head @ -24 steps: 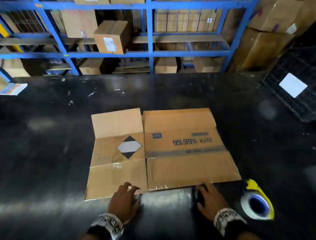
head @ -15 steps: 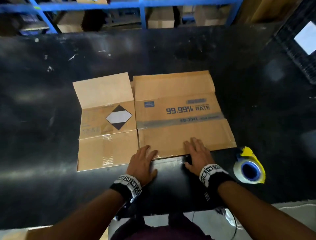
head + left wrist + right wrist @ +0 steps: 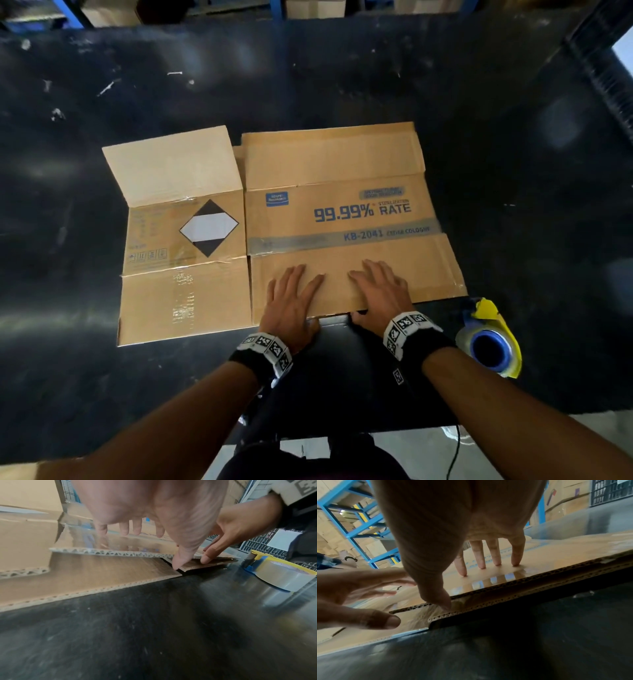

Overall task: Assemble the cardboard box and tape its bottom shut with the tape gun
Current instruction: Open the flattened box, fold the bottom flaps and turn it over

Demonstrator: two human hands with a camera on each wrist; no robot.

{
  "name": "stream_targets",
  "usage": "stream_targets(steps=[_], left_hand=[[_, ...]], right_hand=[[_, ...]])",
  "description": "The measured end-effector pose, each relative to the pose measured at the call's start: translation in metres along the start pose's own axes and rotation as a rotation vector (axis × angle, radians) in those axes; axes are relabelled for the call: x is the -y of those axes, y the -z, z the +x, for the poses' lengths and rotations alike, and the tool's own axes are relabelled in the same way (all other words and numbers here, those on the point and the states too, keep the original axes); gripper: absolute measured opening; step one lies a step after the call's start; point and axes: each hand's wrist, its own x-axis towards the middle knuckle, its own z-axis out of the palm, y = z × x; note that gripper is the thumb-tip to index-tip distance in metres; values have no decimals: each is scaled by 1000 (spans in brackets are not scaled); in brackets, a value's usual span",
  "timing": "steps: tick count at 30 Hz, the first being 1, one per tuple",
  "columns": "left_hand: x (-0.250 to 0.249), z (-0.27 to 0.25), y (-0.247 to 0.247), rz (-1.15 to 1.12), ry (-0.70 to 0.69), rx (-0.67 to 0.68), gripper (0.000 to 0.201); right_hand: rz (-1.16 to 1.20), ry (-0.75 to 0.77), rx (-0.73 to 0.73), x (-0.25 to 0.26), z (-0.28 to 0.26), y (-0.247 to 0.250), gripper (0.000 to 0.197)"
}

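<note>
A flattened cardboard box (image 3: 342,219) printed "99.99% RATE" lies on the black table (image 3: 102,394). My left hand (image 3: 291,301) and right hand (image 3: 380,294) lie side by side on its near right flap, fingers straight on top. In the wrist views my left hand (image 3: 154,524) has its thumb tip at the flap's near edge, and my right hand (image 3: 481,555) has its thumb tip between the two cardboard layers (image 3: 522,588). The yellow and blue tape gun (image 3: 489,342) with clear tape (image 3: 281,577) sits on the table just right of my right wrist.
Blue metal shelving (image 3: 359,524) with cardboard boxes stands beyond the table's far edge. A dark crate (image 3: 603,68) with a white label sits at the far right. The table's near edge (image 3: 342,435) runs close to my body.
Both hands have slid forward from the near edge onto the box's near right flap, and moved closer together. The head view has tilted down and come nearer.
</note>
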Motion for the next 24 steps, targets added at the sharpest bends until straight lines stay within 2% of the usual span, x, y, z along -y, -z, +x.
stream_targets(steps=[3,7,10,12,13,15,17,20,24], left_hand=[[2,3,6,23,-8,13,95],[12,1,10,62,-42,-39,94],[22,-4,30,150,-75,-22,90],[33,-9,47,173,-106,-48,89],[39,-12,55,190,-131,-78,93],[55,-17,69,237,-169,-139,114],[69,-21,85,282,-183,-197,129],[84,-26,117,299,-174,-244,111],[104,-37,173,246,-77,-271,95]], right_hand=[[2,22,-34,0,-4,10,81],[14,71,-101,-1,-11,14,77],[-53,98,-126,-11,-12,23,83],[-96,58,-101,-23,-11,37,92],[-106,23,-89,-29,-11,45,97],[-104,-23,-75,-36,-11,61,103],[-98,-15,-65,-33,-12,75,105],[-120,19,-108,-14,-9,100,103],[-154,61,-259,23,-4,147,91]])
